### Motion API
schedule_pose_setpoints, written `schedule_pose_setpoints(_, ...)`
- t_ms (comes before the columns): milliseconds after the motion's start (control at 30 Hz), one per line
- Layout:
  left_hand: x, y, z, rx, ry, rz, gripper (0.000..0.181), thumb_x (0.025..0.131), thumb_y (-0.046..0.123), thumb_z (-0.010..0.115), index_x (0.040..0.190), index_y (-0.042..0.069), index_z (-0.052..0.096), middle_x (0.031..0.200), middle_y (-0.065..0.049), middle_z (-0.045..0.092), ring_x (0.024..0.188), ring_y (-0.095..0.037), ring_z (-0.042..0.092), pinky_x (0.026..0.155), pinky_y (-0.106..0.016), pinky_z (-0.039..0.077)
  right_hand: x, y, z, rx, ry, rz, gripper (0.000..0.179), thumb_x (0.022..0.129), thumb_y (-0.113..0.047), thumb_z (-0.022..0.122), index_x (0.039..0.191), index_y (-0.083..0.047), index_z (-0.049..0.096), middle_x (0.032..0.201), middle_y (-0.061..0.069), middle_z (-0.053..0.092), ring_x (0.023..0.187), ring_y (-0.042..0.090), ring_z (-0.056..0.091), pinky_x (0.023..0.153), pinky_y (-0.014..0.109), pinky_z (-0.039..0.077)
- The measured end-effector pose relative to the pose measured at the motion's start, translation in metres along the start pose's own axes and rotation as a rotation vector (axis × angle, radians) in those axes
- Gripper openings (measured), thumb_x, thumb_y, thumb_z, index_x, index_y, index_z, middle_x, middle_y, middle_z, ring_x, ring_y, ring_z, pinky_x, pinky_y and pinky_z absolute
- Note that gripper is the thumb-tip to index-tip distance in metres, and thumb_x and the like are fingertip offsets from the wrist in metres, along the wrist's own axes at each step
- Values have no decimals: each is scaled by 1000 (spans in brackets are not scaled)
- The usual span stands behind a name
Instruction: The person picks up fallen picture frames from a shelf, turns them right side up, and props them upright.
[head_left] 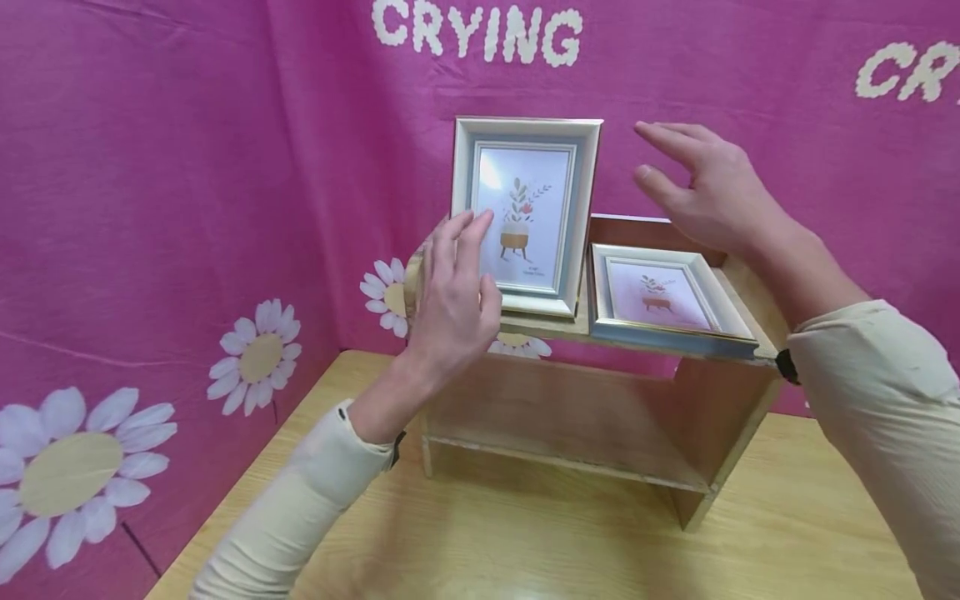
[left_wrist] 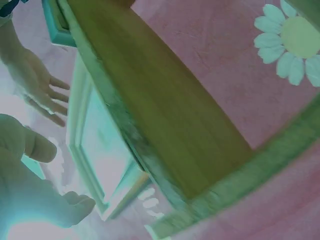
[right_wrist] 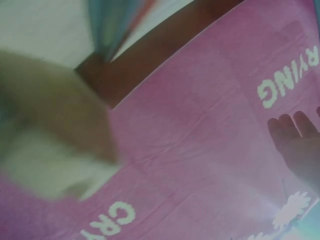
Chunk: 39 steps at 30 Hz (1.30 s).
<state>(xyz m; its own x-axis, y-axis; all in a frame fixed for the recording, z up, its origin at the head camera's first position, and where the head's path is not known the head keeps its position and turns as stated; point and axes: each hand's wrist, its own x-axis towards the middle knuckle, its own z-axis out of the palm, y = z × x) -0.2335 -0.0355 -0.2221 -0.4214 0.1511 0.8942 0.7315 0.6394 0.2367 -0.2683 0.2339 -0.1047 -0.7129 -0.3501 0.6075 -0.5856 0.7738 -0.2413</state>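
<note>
An upright picture frame [head_left: 525,217] with a potted-plant print stands on top of a small wooden shelf [head_left: 570,408]. My left hand [head_left: 453,292] overlaps its lower left side in the head view, fingers extended and thumb apart, gripping nothing. To the right of that frame my right hand [head_left: 708,183] is raised in the air, fingers straight and holding nothing. Below it a second picture frame [head_left: 660,300] lies face up on the shelf top. The left wrist view catches my left hand [left_wrist: 40,175] from below, beside the upright frame [left_wrist: 102,145].
The shelf stands on a light wooden table [head_left: 510,542], with a lower board between its side panels. A pink cloth [head_left: 337,167] with daisies and white lettering hangs behind and at the left. A reddish-brown back panel [head_left: 637,230] rises behind the lying frame.
</note>
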Motion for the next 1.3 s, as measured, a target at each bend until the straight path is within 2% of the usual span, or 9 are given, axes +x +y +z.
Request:
schedule_pose_setpoints(167, 5, 20, 4, -181, 4, 28, 54, 86, -10, 53, 140, -5, 44, 139, -21, 44, 131, -29, 41, 113, -30, 36, -18, 14, -10, -35, -53, 53, 58, 101, -29, 52, 155, -16, 35, 157, 20, 34, 145, 42, 28, 118, 61, 21)
schedule_pose_setpoints(267, 10, 30, 8, -268, -29, 26, 53, 86, -11, 51, 139, -6, 44, 137, -20, 45, 124, -29, 45, 108, -34, 40, -30, 21, -15, -43, -86, 93, 61, 101, -31, 52, 156, -15, 32, 157, 22, 32, 145, 44, 27, 116, 64, 21)
schedule_pose_setpoints(400, 15, 42, 14, -355, -123, -4, 52, 88, -10, 48, 139, -5, 43, 135, -21, 48, 116, -31, 52, 98, -37, 49, -44, 29, -19, -36, -134, 160, 64, 101, -33, 53, 158, -15, 28, 158, 24, 30, 145, 45, 25, 114, 67, 21)
schedule_pose_setpoints(633, 22, 59, 29, -475, -325, -146, 54, 91, -7, 48, 144, 2, 41, 140, -16, 48, 119, -25, 59, 96, -21, 51, -73, 36, -17, -25, -203, 255, 68, 101, -36, 54, 159, -15, 24, 157, 26, 30, 136, 51, 34, 108, 71, 27)
schedule_pose_setpoints(900, 18, 69, 45, -396, -458, -128, 53, 91, -6, 50, 143, -3, 41, 144, -16, 48, 111, -29, 60, 95, -27, 51, -102, 31, -3, 20, -234, 337, 66, 101, -30, 53, 156, -3, 26, 155, 28, 31, 134, 48, 36, 110, 67, 28)
schedule_pose_setpoints(1033, 17, 74, 51, -326, -528, -164, 51, 94, -3, 49, 144, -1, 40, 148, -15, 45, 127, -26, 49, 109, -30, 42, -109, 28, 4, 57, -219, 349, 62, 101, -22, 48, 153, 2, 25, 154, 30, 30, 139, 45, 30, 112, 65, 25)
schedule_pose_setpoints(1133, 17, 78, 55, -293, -576, -203, 53, 95, -2, 47, 147, 1, 38, 152, -14, 41, 141, -22, 37, 116, -31, 34, -114, 29, 8, 118, -213, 365, 62, 100, -15, 44, 154, 4, 20, 145, 33, 38, 127, 43, 41, 104, 60, 35)
schedule_pose_setpoints(1267, 18, 82, 58, -251, -624, -230, 51, 97, -1, 44, 148, 3, 37, 147, -17, 43, 133, -22, 44, 109, -27, 41, -121, 32, 15, 224, -207, 391, 61, 98, -6, 39, 154, 6, 16, 139, 36, 41, 116, 40, 46, 96, 52, 40)
schedule_pose_setpoints(1300, 18, 83, 59, -238, -637, -232, 51, 97, -1, 43, 148, 3, 37, 143, -18, 45, 127, -22, 46, 103, -25, 45, -122, 32, 16, 260, -200, 397, 61, 98, -5, 37, 154, 7, 14, 142, 37, 38, 122, 42, 44, 101, 54, 39)
